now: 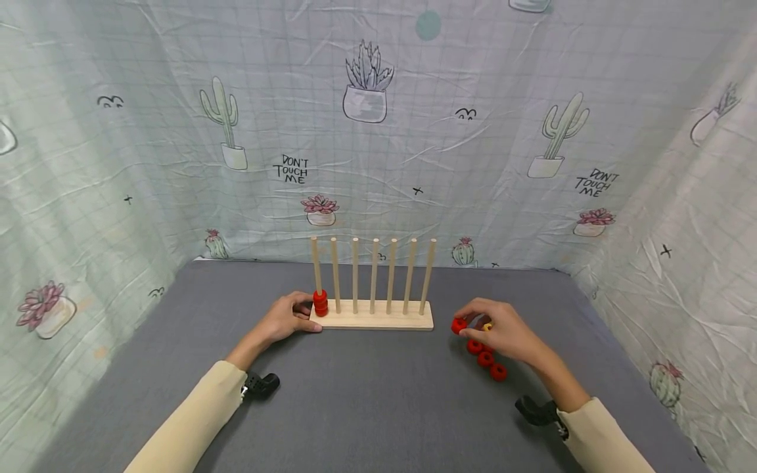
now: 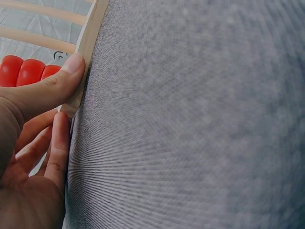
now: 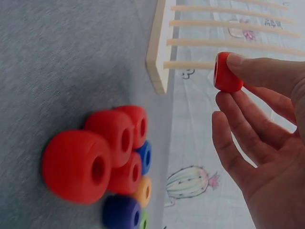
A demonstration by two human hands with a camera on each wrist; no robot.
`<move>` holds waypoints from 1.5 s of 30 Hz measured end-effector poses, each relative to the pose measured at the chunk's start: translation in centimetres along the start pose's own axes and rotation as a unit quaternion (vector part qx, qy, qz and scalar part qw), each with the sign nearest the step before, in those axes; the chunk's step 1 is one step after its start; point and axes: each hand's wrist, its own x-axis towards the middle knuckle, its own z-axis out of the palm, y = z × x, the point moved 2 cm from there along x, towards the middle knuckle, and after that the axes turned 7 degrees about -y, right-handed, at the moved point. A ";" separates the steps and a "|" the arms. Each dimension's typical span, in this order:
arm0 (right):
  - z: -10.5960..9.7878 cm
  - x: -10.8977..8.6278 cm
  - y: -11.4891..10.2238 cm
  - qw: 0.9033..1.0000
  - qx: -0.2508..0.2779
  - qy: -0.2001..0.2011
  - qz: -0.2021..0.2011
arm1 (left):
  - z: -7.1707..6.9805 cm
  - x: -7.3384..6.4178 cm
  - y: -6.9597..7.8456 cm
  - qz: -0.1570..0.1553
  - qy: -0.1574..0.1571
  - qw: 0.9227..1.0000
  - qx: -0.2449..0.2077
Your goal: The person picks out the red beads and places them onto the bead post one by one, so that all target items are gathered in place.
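A wooden rack [image 1: 372, 319] with a row of several upright pegs stands on the grey table. Red beads [image 1: 321, 303] are stacked on its leftmost peg. My left hand [image 1: 288, 319] grips the rack's left end, its thumb [image 2: 71, 71] along the front edge and fingers at the end. In the right wrist view, my right hand [image 3: 267, 119] pinches one red bead [image 3: 228, 72] between thumb and fingers, raised off the table to the right of the rack. Below that hand lie loose red beads [image 3: 76, 166], with a blue bead [image 3: 145, 156] and an orange bead [image 3: 143, 191] among them.
A dark blue bead [image 3: 121, 212] and a partly cut-off green bead [image 3: 144, 219] lie in the same loose group. Behind the grey table [image 1: 367, 401] hangs a printed curtain [image 1: 378, 164]; it also runs along both sides.
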 end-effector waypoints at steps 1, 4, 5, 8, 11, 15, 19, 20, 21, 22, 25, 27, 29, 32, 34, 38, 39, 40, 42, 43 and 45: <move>0.0 0.1 -0.2 1.000 -0.001 0.000 -0.002 | 0.0 0.0 0.0 0.000 0.000 1.000 0.002; 0.1 0.6 -0.7 1.000 0.000 0.000 -0.014 | 0.0 0.0 0.1 -0.003 0.002 1.000 0.003; 0.1 0.7 -0.9 1.000 0.000 0.000 -0.019 | 0.0 -0.1 0.1 -0.004 0.002 1.000 0.002; 0.2 1.2 -1.3 0.999 0.007 0.001 -0.035 | 0.1 -0.1 0.3 -0.001 0.001 1.000 0.006; 0.3 1.6 -1.7 0.999 0.008 0.002 -0.042 | 0.1 -0.1 0.3 -0.001 0.000 1.000 0.006; 0.4 2.2 -2.3 0.999 0.005 0.003 -0.047 | 0.2 -0.2 0.3 -0.005 0.003 1.000 0.003; 0.5 2.7 -2.9 0.999 0.007 0.005 -0.053 | 0.2 -0.1 0.2 0.001 0.003 1.000 0.005; 0.5 2.8 -3.0 0.998 0.007 0.005 -0.055 | 0.2 -0.1 0.1 0.000 0.004 1.000 0.004; 0.5 3.0 -3.2 0.998 0.005 0.005 -0.056 | 0.1 -0.1 0.1 0.002 0.004 1.000 0.004; 0.6 3.2 -3.4 0.998 0.003 0.005 -0.058 | 0.1 -0.1 0.1 0.004 0.003 1.000 0.004; 0.6 3.7 -3.9 0.998 0.004 0.004 -0.063 | 0.1 0.0 0.1 0.004 0.004 1.000 0.003; 0.7 3.9 -4.3 0.998 0.007 0.004 -0.067 | 0.1 0.0 0.0 0.003 0.004 1.000 0.003; 0.7 4.2 -4.7 0.998 0.010 0.004 -0.069 | 0.1 0.0 0.0 0.003 0.003 1.000 0.004; 0.7 4.6 -5.3 0.997 0.007 0.006 -0.075 | 0.1 0.0 0.0 0.002 0.002 1.000 0.003; 0.7 4.9 -5.6 0.997 0.004 0.006 -0.075 | 0.1 0.0 0.0 0.002 0.000 1.000 0.002; 0.7 5.7 -6.3 0.997 -0.004 0.005 -0.081 | 0.1 0.0 0.0 0.001 0.000 1.000 -0.001; 0.7 5.9 -6.5 0.997 -0.004 0.005 -0.082 | 0.1 0.0 0.0 0.002 0.000 1.000 -0.001; 0.7 6.1 -6.7 0.996 -0.005 0.005 -0.084 | 0.1 0.0 -0.1 0.001 0.000 1.000 -0.001; 0.7 6.4 -7.0 0.996 -0.003 0.005 -0.087 | 0.1 -0.1 -0.1 0.002 0.000 1.000 -0.001; 0.7 6.5 -7.2 0.996 -0.003 0.005 -0.087 | 0.1 -0.1 -0.1 0.002 0.000 1.000 -0.003; 0.7 6.8 -7.5 0.996 -0.002 0.005 -0.089 | 0.1 -0.1 -0.1 0.002 -0.001 1.000 -0.003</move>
